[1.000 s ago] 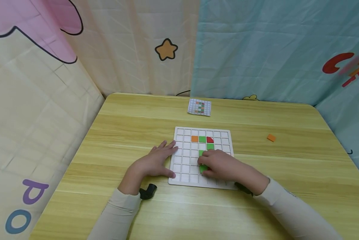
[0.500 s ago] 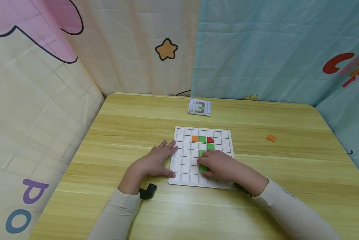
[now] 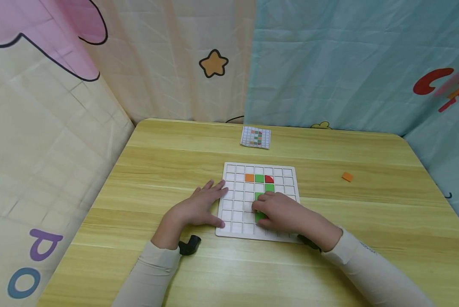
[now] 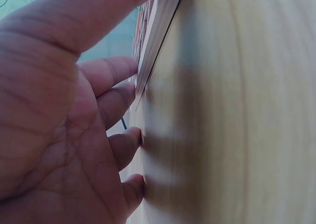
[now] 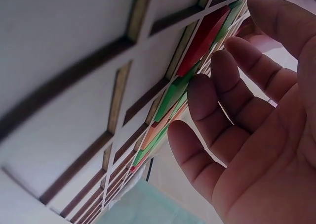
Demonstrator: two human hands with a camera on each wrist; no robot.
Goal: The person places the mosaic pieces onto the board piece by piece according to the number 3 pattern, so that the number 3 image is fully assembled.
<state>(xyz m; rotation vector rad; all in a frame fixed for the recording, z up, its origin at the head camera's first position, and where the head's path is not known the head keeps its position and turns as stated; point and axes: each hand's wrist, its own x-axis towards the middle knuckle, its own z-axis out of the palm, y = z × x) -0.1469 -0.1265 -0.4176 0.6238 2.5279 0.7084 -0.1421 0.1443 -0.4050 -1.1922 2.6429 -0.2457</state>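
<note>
A white grid board [image 3: 237, 194] lies on the wooden table. My left hand [image 3: 200, 207] rests at its left edge, fingers spread and thumb on the near-left corner. Over the board's lower right, my right hand [image 3: 281, 211] has bent fingertips at the tiles, with nothing visible between thumb and fingers in the right wrist view. An orange tile [image 3: 249, 178], a green tile [image 3: 259, 178] and a rounded red tile [image 3: 268, 179] sit in one row. More green shows below; the right hand hides part of these tiles. Another red tile [image 5: 202, 38] appears near the fingertips in the right wrist view.
A small printed grid card [image 3: 255, 137] with a coloured pattern lies behind the board. One loose orange tile [image 3: 347, 176] is on the table [image 3: 367, 221] to the right. Printed curtains [image 3: 329, 64] hang behind the table's far edge.
</note>
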